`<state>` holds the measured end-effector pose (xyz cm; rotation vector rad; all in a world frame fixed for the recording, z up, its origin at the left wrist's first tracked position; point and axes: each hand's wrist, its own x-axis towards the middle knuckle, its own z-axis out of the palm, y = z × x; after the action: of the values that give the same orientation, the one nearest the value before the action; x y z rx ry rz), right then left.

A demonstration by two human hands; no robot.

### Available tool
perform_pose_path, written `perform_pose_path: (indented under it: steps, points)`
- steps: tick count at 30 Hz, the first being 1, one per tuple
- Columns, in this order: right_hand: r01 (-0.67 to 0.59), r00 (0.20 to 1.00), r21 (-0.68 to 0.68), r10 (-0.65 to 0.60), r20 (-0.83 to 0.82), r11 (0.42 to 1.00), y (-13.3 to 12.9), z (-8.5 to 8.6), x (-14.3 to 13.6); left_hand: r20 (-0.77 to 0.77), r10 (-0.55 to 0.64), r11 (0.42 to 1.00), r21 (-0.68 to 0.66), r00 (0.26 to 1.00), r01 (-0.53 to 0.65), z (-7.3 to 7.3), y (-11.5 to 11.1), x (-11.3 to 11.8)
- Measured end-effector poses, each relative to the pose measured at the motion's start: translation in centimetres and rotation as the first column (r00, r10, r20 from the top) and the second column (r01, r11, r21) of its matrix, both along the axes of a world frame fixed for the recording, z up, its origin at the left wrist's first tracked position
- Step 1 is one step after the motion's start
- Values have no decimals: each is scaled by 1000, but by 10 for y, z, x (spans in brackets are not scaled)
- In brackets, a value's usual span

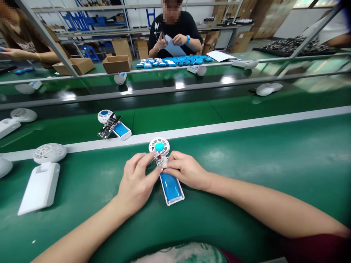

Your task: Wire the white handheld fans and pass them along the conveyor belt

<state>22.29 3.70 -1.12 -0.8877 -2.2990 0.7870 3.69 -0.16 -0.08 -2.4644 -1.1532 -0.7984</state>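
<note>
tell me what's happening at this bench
Both hands, the left and the right, pinch at the neck of an open handheld fan, between its round head and the blue insert in its handle. Beyond, another open fan lies with a black circuit board across it. Across the line, a person handles a white sheet.

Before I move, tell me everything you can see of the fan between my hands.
The fan looks like white plastic: a round, slotted head with a turquoise disc, and an open handle holding a shiny blue block. It lies on the green surface, head away from you, handle angled slightly right. Your left hand and right hand meet at its neck, where something red shows; fingers hide the rest.
</note>
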Motion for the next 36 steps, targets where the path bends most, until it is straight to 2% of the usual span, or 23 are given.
perform_pose_path:
  steps: [2,4,6,8,10,15,23,26,32,34,36]
  points:
    - [-14,1000,18,14,-23,1000,2,-2,-4,123,9,981,-194,992,16,-1,2,-2]
    - [-25,998,6,26,-58,1000,3,-3,-8,277,73,922,-386,958,41,1,4,-4]
    - [-25,996,-29,22,-82,999,3,-1,-11,364,171,855,-516,916,45,4,6,-7]
    - [-1,992,-79,-9,-123,997,3,4,-14,347,219,801,-598,912,35,9,9,-10]
    - [30,980,-143,-57,-191,989,3,9,-17,289,215,774,-633,933,18,14,10,-13]
    - [87,945,-182,-139,-297,979,2,20,-24,209,198,798,-602,958,-34,17,8,-14]
    - [137,952,-172,-177,-248,976,-1,23,-26,247,153,830,-557,957,11,12,-2,-6]
    - [136,955,-174,-176,-240,975,-1,24,-27,201,157,845,-535,967,-26,10,-5,-4]
    - [151,959,-108,-172,-227,983,-7,21,-31,3,56,955,-291,998,-53,-6,-10,-5]
    - [124,971,-51,-132,-201,991,-7,18,-32,-19,92,952,-293,996,-94,-8,-10,-3]
    - [83,985,4,-82,-155,997,2,16,-32,-51,152,898,-409,987,-160,-1,-9,-2]
